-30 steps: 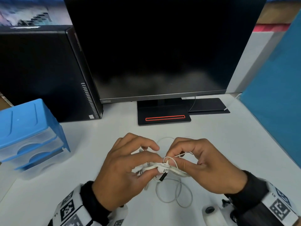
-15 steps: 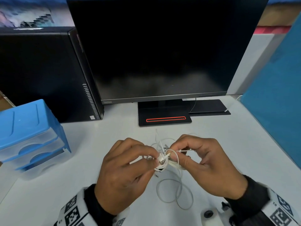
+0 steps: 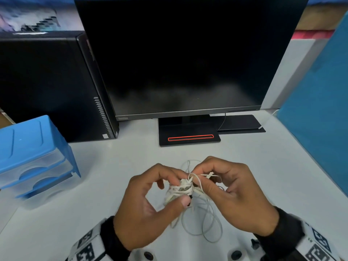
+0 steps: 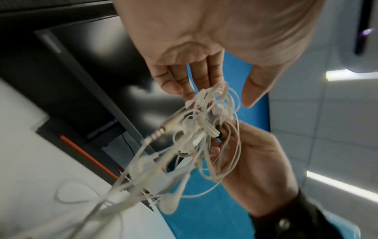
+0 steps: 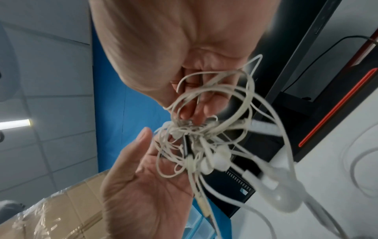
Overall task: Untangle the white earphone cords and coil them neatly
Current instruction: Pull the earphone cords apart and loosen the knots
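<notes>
A tangle of white earphone cords point(image 3: 181, 189) hangs between my two hands above the white table point(image 3: 113, 166). My left hand point(image 3: 177, 191) cups the bundle, fingers curled over it and thumb under it. My right hand point(image 3: 202, 180) pinches strands at the top right of the knot. Loose loops point(image 3: 204, 225) drop to the table below. In the left wrist view the cords point(image 4: 204, 122) show a jack plug point(image 4: 161, 131) and an earbud point(image 4: 169, 205) dangling. The right wrist view has my right hand's fingertips point(image 5: 190, 111) nipping the cords point(image 5: 196, 139) over the left palm.
A dark monitor point(image 3: 188, 63) on a stand with a red stripe point(image 3: 190, 137) fills the back. On the left are a black computer tower point(image 3: 47, 87) and a blue drawer unit point(image 3: 32, 153). A blue partition point(image 3: 320, 119) walls the right side.
The bundle, first stretched flat between the hands, is now bunched and turned upright. My left fingers have loosened and the thumb has slid under it. The right hand pinches higher strands.
</notes>
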The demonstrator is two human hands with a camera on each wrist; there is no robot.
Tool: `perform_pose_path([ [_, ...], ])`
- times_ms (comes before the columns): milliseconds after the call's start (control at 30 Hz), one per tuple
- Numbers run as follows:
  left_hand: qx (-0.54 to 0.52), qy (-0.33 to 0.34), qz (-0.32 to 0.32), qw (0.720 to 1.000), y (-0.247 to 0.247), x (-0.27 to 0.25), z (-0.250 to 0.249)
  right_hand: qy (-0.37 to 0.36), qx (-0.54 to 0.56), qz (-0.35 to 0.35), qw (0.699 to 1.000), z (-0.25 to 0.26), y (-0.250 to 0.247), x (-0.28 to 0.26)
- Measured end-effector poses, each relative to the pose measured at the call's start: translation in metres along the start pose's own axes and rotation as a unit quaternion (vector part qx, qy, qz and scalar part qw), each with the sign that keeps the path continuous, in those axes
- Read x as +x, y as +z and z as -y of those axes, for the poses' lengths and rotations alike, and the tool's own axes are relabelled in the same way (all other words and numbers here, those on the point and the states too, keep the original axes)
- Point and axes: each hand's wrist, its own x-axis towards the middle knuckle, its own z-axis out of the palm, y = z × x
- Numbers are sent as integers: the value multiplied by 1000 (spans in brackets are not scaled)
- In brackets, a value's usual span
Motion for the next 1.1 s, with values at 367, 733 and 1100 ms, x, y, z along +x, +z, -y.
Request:
perform_pose_path([
  [367,-185,-112,138,967,-15,6,-5,50,52,102,992,9,-4,-4],
  [733,-222,-176,164,945,-12,7,11,87,63,163,981,1,-1,-3],
  [1100,43,-71,98,992,-10,6,12,149,64,99,982,-18,2,4],
])
